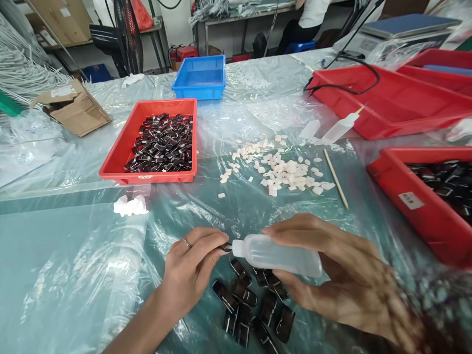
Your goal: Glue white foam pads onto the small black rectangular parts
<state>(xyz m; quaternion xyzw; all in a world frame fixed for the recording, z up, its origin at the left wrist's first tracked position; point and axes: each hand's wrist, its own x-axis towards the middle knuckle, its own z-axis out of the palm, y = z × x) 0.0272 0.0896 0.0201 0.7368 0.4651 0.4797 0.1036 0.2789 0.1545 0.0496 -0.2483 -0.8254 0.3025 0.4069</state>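
My left hand pinches a small dark piece, mostly hidden by the fingertips. Lying on its side in my right hand is a translucent white squeeze bottle, held between thumb and fingers. The bottle's nozzle points left and meets the dark piece. Below the bottle, several glossy dark brown pieces lie loose on the plastic-covered table. Small white flat bits are scattered beyond my hands.
A red tray of dark pieces stands at the left, with a blue tray behind it. Another red tray is at the right. A wooden stick and a second bottle lie nearby. Crumpled white tissue sits left.
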